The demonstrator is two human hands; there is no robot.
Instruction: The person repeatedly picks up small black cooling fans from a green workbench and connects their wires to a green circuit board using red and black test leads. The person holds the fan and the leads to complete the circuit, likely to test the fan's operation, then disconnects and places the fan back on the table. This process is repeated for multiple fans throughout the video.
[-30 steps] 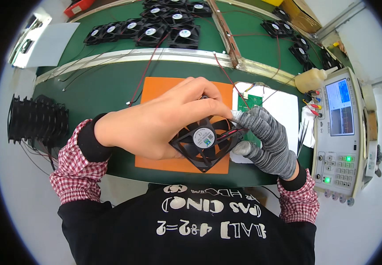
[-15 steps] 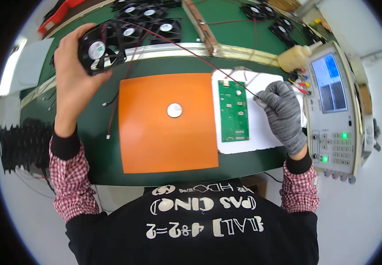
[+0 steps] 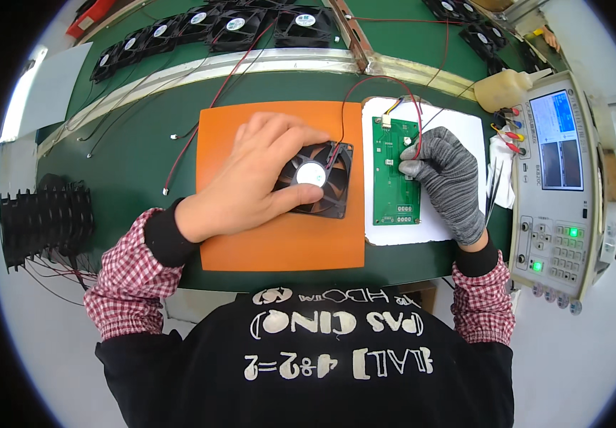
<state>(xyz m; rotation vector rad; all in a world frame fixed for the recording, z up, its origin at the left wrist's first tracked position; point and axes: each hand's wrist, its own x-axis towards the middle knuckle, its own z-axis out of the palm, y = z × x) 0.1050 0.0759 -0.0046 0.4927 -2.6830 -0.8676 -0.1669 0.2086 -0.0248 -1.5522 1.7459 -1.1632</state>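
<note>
A square black cooling fan (image 3: 335,191) with a round white label lies on the orange mat (image 3: 279,250). My bare left hand (image 3: 262,167) grips it from the left, thumb near the hub and fingers along the far edge. From the fan a red and black wire (image 3: 376,77) arches over to the green circuit board (image 3: 386,189) on a white pad. My right hand (image 3: 447,167), in a grey glove, pinches the wire's end over the board's right edge, beside its small white sockets. The fingertips hide the plug, so I cannot tell whether it is seated.
Along the back rail stand several black fans (image 3: 233,32), their wires trailing onto the green table (image 3: 130,157). More fans are stacked at the left edge (image 3: 44,221). On the right are a test instrument (image 3: 554,200), a cream bottle (image 3: 497,91) and tweezers (image 3: 493,187) on a white cloth.
My left hand has brought the fan from the upper left down onto the orange mat. The right hand has moved slightly left with the wire's end, to the board. The white disc on the mat no longer shows.
</note>
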